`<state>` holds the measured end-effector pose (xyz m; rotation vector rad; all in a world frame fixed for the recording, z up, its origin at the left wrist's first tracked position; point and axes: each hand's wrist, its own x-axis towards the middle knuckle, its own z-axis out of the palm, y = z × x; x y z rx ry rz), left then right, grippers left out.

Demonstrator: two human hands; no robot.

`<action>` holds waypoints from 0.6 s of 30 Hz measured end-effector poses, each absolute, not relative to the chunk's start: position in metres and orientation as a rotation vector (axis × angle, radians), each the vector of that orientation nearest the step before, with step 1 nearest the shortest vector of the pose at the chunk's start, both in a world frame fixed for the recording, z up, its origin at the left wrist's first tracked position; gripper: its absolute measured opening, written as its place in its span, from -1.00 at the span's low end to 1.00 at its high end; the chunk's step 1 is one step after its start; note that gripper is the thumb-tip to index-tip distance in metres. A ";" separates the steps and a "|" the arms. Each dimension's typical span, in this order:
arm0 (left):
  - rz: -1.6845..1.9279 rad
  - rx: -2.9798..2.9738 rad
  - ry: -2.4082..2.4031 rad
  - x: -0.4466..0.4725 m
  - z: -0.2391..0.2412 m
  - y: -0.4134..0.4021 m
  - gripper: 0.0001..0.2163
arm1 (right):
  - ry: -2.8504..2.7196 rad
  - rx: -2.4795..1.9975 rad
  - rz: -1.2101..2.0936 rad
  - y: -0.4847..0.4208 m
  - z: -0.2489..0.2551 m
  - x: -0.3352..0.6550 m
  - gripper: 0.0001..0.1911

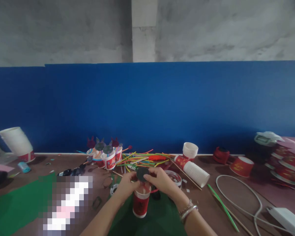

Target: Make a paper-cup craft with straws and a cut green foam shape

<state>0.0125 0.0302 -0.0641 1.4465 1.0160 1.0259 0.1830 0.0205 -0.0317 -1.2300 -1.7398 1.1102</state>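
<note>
Both my hands are pinched on a dark round disc (142, 174) held just above a red and white paper cup (140, 204). My left hand (127, 186) grips the disc's left edge with closed fingers. My right hand (159, 181) grips its right edge, and a bracelet sits on that wrist. The cup stands upright on a green sheet (162, 223) near the table's front edge.
A pile of coloured sticks (140, 159) and several finished cups (108, 159) lie behind. A stack of cups (193, 170) lies on its side at right. A white cable (238, 193) and a white device (286, 219) sit far right. A blue partition (147, 105) closes the back.
</note>
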 end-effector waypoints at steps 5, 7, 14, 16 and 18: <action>1.027 1.422 1.016 0.013 -0.063 0.028 -0.79 | -1.807 -1.276 0.950 0.023 -0.034 0.182 -0.81; 1.026 1.410 0.996 0.013 -0.064 0.028 -0.77 | -1.820 -1.287 0.930 0.023 -0.033 0.182 -0.82; 1.025 1.401 1.008 0.013 -0.066 0.029 -0.76 | -1.834 -1.333 0.872 0.022 -0.033 0.182 -0.79; 1.023 1.400 0.976 0.012 -0.068 0.030 -0.76 | -1.839 -1.349 0.842 0.022 -0.032 0.182 -0.78; 1.030 1.389 0.945 0.011 -0.071 0.031 -0.76 | -1.851 -1.364 0.803 0.021 -0.031 0.182 -0.76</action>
